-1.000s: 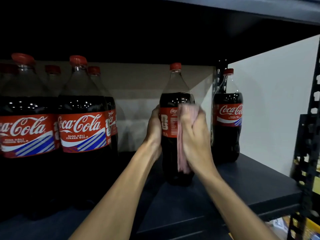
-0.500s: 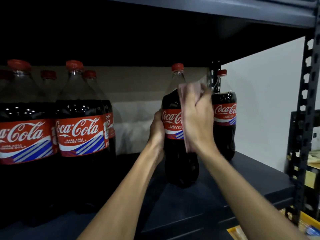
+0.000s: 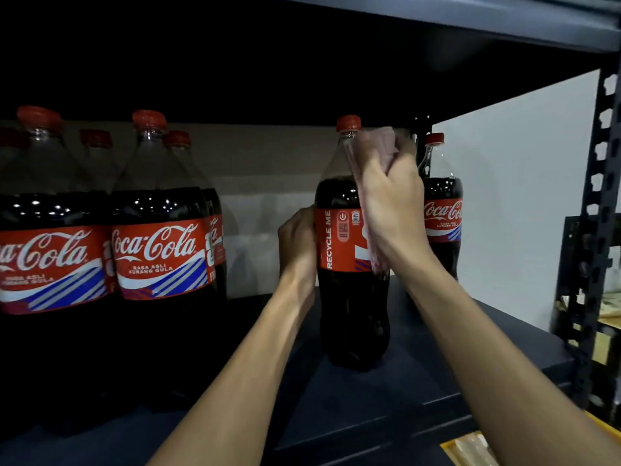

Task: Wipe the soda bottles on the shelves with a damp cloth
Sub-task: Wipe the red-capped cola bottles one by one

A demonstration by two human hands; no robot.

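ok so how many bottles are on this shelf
7 bottles: five bunched at left, one held in the middle, one at right. More may hide behind.

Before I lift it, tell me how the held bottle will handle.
Probably heavy: the bottle is large and filled with dark soda to its shoulder. Likely tippy if pushed high, being tall on a narrow base; the left hand grips it. Smooth plastic may slip once wet from the cloth.

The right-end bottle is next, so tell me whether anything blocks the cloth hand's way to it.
Nothing visible does. The right hand holds the pink cloth against the middle bottle near its shoulder. The right-end bottle stands just beyond, and no object shows between the two bottles.
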